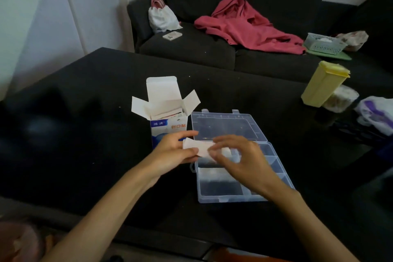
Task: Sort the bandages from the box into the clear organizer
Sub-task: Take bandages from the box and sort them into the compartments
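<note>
Head | left hand (174, 151) and right hand (240, 159) each pinch one end of a bandage (198, 148), frame centre, over open organizer (223, 195) | box (168, 121) open, left of organizer.

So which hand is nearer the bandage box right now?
Left. The left hand is just in front of the bandage box; the right hand is over the clear organizer, farther away.

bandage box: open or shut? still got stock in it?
Open. The box stands upright on the table with its top flaps spread, and bandages show inside the mouth. How many remain cannot be told.
</note>
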